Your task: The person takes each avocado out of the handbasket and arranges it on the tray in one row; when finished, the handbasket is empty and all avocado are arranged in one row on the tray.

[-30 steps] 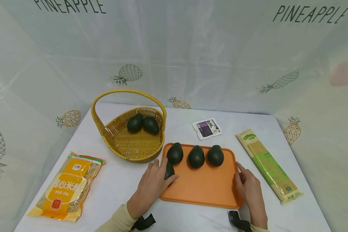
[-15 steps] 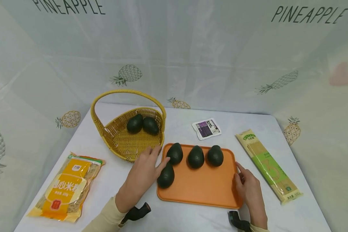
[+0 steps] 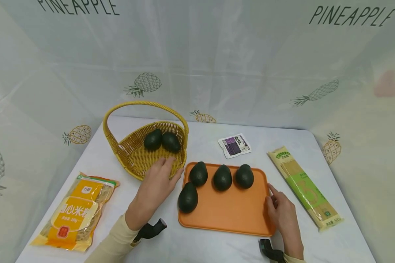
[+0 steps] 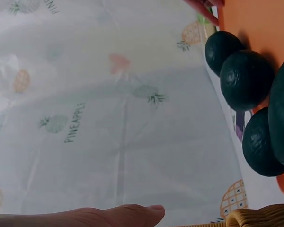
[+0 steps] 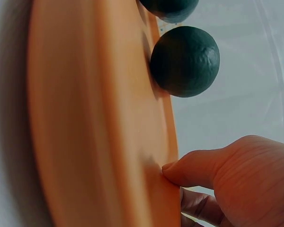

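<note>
White table [image 3: 204,252] w/ pineapple-print sheet behind; on it, largest first: wicker basket [image 3: 131,160] far left-centre, two avocados inside at its back; orange tray [image 3: 232,212] just right of basket, touching or nearly so; yellow rice-noodle bag [image 3: 75,212] near left edge; long pasta pack [image 3: 304,188] right of tray; small purple-labelled packet [image 3: 234,145] beyond tray. Left hand [image 3: 156,188] lies flat, fingers straight & loosely spread, holding nothing; fingertips over basket's near rim, thumb side just beside tray's left edge. Right hand [image 3: 282,213] at tray's right rim, fingers curled, thumb tip pressing rim per wrist view [image 5: 173,168]. Near-left avocado [image 3: 188,198] sits at tray's left edge, partly overhanging it, free of hand, just beside left hand; three more avocados in a row along tray's far side: left [image 3: 198,174], middle [image 3: 222,177], right [image 3: 244,176].
</note>
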The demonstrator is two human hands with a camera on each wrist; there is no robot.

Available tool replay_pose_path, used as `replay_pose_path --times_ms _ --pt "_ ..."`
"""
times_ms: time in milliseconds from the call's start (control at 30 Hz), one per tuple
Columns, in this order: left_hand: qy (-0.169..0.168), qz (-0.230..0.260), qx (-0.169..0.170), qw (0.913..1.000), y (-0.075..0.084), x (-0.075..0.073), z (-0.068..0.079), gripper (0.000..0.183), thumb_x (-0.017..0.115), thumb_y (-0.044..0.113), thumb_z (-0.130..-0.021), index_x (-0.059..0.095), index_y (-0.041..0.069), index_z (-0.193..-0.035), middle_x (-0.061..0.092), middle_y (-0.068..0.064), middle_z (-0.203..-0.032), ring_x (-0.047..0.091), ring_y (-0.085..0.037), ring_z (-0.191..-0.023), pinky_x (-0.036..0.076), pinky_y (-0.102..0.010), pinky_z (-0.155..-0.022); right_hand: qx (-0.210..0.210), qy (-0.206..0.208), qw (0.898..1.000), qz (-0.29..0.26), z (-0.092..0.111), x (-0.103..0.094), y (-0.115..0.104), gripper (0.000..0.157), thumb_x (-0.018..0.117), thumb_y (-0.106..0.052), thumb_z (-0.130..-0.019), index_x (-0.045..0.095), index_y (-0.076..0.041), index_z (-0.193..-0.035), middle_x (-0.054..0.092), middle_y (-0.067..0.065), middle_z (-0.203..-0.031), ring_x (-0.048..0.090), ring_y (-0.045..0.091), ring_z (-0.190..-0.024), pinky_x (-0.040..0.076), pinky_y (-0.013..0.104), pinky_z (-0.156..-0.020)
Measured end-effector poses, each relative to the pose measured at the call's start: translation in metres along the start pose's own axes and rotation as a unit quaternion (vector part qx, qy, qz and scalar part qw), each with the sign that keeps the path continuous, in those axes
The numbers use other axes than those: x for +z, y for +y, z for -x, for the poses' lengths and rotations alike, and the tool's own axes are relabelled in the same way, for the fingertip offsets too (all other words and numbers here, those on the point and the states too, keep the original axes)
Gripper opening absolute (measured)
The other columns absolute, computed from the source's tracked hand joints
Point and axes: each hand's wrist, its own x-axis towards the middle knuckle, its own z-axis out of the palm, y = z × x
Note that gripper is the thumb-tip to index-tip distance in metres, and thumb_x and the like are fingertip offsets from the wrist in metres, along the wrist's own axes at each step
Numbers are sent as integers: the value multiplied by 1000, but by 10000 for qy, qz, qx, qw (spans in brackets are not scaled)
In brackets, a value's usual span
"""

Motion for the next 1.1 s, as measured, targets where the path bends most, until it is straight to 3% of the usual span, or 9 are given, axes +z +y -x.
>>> replay_pose_path --times_ms 267,767,967,1100 --pt "-118 -3 -79 9999 -6 -1 -5 40 85 21 -93 70 -6 -119 72 -28 -102 73 -38 -82 64 -49 -69 32 -10 10000 13 -1 0 0 50 64 -2 -102 57 1 -152 62 14 -88 52 22 -74 39 24 -59" --pt "-618 -323 -238 9973 -22 -3 -11 40 84 21 -94 69 -5 -120 72 -26 -100 69 -35 -74 59 -46 -60 82 -153 9998 19 -1 -1 0 50 62 -4 -103 55 1 -153 62 15 -90 53 23 -75 39 25 -60" --pt "-828 -374 -407 9950 -28 -7 -15 42 81 21 -96 68 -7 -126 72 -33 -115 74 -47 -90 63 -55 -70 115 -178 9998 15 -1 -1 -1 51 62 -4 -103 55 1 -153 63 16 -90 53 23 -75 39 24 -60" --pt "-859 -490 -477 9940 -34 -10 -20 44 81 22 -96 67 -8 -126 70 -33 -113 72 -49 -91 62 -58 -74 81 -183 9998 9 -1 -1 0 50 62 -4 -103 56 1 -153 63 16 -90 53 23 -75 40 25 -60"
